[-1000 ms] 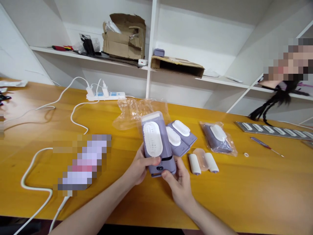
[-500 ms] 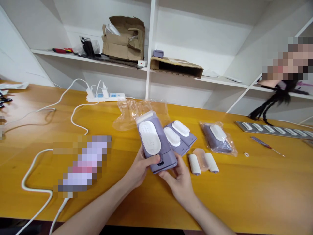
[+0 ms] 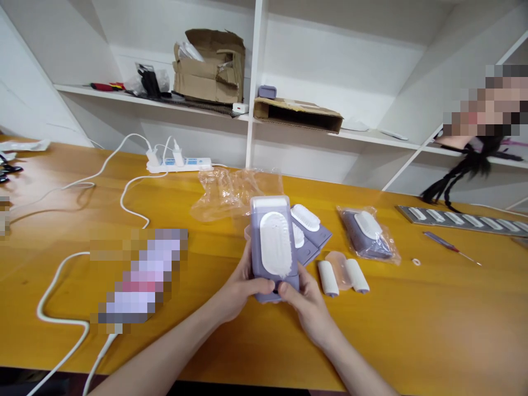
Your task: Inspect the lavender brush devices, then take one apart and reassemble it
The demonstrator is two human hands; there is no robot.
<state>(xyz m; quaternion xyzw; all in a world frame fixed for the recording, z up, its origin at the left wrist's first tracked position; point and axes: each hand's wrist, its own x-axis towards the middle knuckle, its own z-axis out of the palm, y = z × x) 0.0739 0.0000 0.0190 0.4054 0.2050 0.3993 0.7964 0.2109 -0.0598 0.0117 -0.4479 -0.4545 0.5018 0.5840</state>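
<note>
A purple box-shaped device [image 3: 256, 250] with a raised white oval bristle pad [image 3: 275, 242] on its face is held upright above the table. My left hand [image 3: 241, 286] grips its lower left side, the thumb lying on the lower front. Around the lower right side is my right hand [image 3: 305, 294], its thumb beside the other thumb near a small dark spot. Just behind the device lie flat purple panels [image 3: 319, 239] with white oval pads, partly hidden by it. To the right are two white ribbed rollers [image 3: 328, 278] by a clear pinkish plastic piece [image 3: 339, 264].
A bagged purple device [image 3: 369, 234], a screwdriver [image 3: 441, 240], a small white ring [image 3: 416, 262] and a metal strip [image 3: 462, 220] lie right. Crumpled clear plastic [image 3: 231, 190] and a power strip [image 3: 193, 164] are behind. A white cable [image 3: 61, 330] runs left. Another person's braided hair [image 3: 457, 173] shows right.
The device has turned from a leftward tilt to nearly upright and shifted slightly right. My right thumb has moved from its lower edge onto its front, beside my left thumb.
</note>
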